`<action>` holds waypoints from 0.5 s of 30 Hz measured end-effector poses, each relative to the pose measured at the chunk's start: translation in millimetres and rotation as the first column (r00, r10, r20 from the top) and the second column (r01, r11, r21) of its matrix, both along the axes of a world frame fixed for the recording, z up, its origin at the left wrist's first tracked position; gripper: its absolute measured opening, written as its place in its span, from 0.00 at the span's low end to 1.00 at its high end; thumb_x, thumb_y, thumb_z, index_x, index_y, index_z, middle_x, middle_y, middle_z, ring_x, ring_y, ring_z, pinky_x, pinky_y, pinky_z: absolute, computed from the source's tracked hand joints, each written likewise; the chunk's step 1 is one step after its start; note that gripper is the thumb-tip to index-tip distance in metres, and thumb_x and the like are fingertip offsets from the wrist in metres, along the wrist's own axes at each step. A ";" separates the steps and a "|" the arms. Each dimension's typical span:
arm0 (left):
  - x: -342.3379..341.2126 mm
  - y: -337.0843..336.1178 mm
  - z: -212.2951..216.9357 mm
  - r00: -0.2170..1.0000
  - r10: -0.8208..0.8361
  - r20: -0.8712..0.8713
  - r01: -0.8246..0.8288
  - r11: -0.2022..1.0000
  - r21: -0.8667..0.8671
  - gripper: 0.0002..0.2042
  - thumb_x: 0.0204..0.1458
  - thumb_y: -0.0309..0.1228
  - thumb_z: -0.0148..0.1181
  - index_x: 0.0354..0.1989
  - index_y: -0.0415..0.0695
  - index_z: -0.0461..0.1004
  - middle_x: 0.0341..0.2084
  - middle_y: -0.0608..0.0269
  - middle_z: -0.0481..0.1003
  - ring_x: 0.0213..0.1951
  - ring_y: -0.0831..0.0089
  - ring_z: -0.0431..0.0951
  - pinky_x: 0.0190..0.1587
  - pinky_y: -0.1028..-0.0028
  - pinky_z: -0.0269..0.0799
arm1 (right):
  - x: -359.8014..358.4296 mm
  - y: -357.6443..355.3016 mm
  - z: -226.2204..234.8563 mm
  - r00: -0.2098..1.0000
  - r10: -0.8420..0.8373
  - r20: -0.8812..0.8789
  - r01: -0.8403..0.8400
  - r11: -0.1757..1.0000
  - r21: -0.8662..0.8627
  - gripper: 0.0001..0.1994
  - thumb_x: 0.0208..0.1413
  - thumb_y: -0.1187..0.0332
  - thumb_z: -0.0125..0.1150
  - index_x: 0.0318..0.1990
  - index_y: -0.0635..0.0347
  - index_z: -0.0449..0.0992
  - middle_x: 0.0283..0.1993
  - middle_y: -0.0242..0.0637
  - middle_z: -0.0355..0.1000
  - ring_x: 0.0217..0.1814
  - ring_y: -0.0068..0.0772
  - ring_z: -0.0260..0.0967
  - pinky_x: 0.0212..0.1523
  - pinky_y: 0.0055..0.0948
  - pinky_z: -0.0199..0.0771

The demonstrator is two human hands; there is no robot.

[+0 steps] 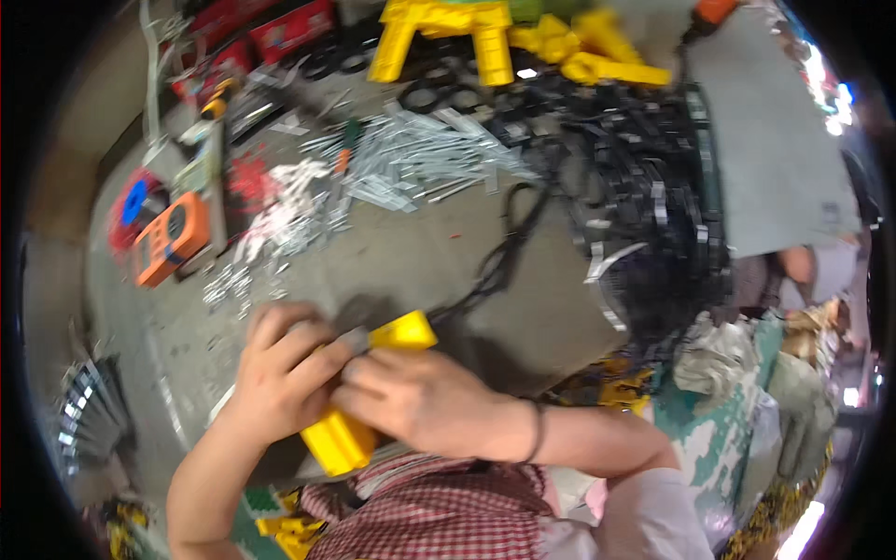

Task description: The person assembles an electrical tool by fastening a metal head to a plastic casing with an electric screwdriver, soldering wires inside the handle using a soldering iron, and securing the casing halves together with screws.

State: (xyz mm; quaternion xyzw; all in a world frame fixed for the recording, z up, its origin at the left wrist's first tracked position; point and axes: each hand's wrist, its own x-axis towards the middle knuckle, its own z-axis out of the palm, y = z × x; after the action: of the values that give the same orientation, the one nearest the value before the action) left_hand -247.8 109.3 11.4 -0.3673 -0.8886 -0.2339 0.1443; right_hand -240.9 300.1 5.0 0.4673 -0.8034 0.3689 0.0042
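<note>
Both hands are closed around a yellow plastic housing (338, 444) near the front edge of the worktable. My left hand (285, 375) wraps its left side. From the right, my right hand (425, 399) grips it with bent fingers. One end sticks out below the hands, the other above them. A small grey piece (355, 340) shows where the fingertips meet; blur hides its kind. A black cable (487, 273) runs from the black heap toward the housing's upper end; whether they join is hidden.
Many thin metal strips (420, 154) lie at the back, beside small white parts (289, 201). An orange multimeter (173, 238) stands at left. Black cables (644, 215) are heaped at right, and yellow housings (448, 21) stand far back. A person's arm (796, 265) shows at the far right.
</note>
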 end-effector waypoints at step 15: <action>2.9 -0.5 1.0 0.970 0.163 0.182 -0.177 0.982 0.065 0.14 0.31 0.20 0.57 0.31 0.43 0.73 0.26 0.59 0.70 0.36 0.55 0.69 0.41 0.62 0.67 | -146.9 304.1 45.2 0.328 -0.788 -0.521 0.940 0.214 0.267 0.35 0.40 0.68 0.64 0.59 0.64 0.58 0.51 0.54 0.65 0.56 0.53 0.61 0.55 0.40 0.62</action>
State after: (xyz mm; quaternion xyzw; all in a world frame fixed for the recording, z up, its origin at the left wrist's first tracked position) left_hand -244.9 108.8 12.4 -0.2615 -0.9159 -0.2877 0.0995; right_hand -387.8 604.2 50.2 -0.0422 -0.9803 -0.0046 0.1929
